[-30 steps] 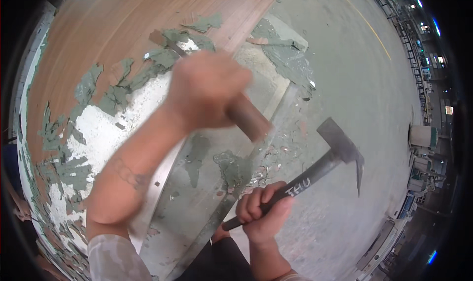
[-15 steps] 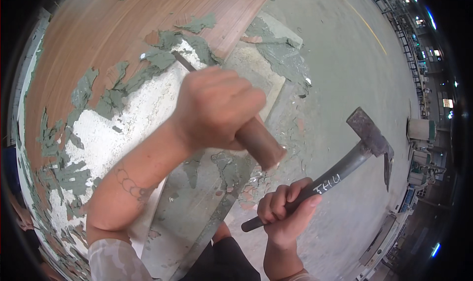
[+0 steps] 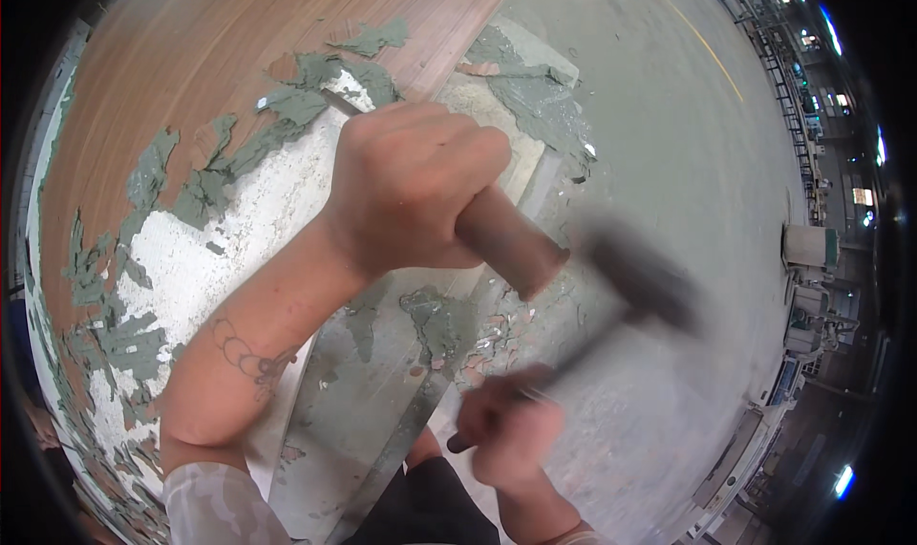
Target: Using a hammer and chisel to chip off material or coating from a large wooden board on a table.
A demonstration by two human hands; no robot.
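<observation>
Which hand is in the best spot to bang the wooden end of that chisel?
Probably the right hand. It grips the hammer, whose blurred head is close beside the chisel's wooden butt. The left hand is wrapped around the chisel handle, holding its tip at the peeling green paint.

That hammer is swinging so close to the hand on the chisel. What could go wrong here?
The blurred hammer is close to the wooden chisel handle, and the left hand grips just above that end, so a slightly off swing might hit the knuckles. Loose green paint flakes lie around the work, so chips could fly up. The right hand is blurred too.
</observation>
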